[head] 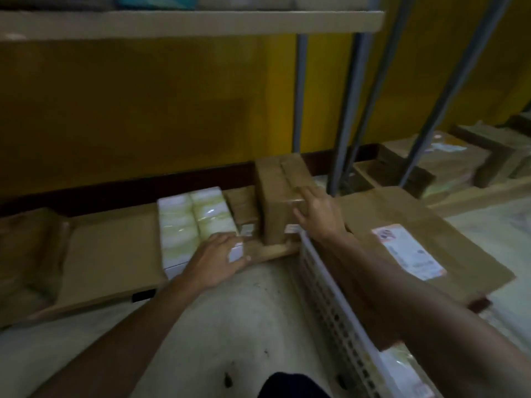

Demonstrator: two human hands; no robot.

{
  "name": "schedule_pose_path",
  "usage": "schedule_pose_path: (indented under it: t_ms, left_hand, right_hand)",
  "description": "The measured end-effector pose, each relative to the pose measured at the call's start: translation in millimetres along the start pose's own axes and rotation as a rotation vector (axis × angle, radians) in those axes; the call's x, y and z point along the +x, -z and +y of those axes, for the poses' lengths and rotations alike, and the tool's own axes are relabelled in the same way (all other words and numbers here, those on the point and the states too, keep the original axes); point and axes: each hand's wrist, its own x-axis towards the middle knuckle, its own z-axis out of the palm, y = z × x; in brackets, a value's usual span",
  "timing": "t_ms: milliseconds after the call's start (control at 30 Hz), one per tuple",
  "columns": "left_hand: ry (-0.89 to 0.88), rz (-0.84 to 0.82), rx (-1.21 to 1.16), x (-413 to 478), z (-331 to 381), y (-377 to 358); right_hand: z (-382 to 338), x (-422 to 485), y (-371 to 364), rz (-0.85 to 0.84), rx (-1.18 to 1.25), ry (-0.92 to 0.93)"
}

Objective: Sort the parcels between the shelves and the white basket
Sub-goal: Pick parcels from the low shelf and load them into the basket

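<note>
A tall brown cardboard parcel [277, 196] stands on the bottom shelf level, and my right hand [319, 212] grips its right front corner. My left hand [219, 258] lies over a small flat brown parcel with a white label [236, 251], fingers closed on its edge. A white shrink-wrapped parcel [184, 225] lies just left of that hand. The white basket [330, 285] stands at the right, under my right forearm. A large brown paper parcel with a label [416, 234] lies on top of it, and a white wrapped parcel [402, 372] shows inside.
A flattened cardboard sheet [109, 254] covers the floor at the left. An upper shelf board [186, 23] runs overhead, with grey uprights [344, 116] at the right. More brown parcels [448, 162] are stacked on the neighbouring rack. Yellow wall behind.
</note>
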Motion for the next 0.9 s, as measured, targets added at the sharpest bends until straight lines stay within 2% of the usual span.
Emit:
schedule_pose_path:
  t_ms: [167,267,367,467,567,667,800,900]
  left_hand:
    - [0.218,0.167,-0.021,-50,-97,68]
    - [0.312,0.256,-0.101,-72,-143,76]
    - [0.368,0.296,-0.244,-85,-178,51]
    - [0.414,0.21,-0.399,-91,-197,10]
    - [0.412,0.148,-0.466,-81,-210,-25]
    - [0.389,0.126,-0.577,-59,-217,-53]
    - [0.525,0.308,-0.655,-47,-240,-74]
    - [0.502,0.307,-0.827,-47,-261,-77]
  right_hand:
    - [-103,49,-49,-0.118,0.178,0.077]
    - [-142,65,-94,-0.136,0.243,0.083]
    - [-144,53,-148,-0.201,0.301,-0.102]
    - [-123,24,-190,-0.4,0.249,-0.357]
    - [-106,9,-210,-0.448,0.331,-0.442]
    - [-106,3,-225,-0.351,0.403,-0.386]
    - [-131,-8,-249,-0.385,0.444,-0.241]
    - [-137,-13,-259,-0.352,0.442,-0.221]
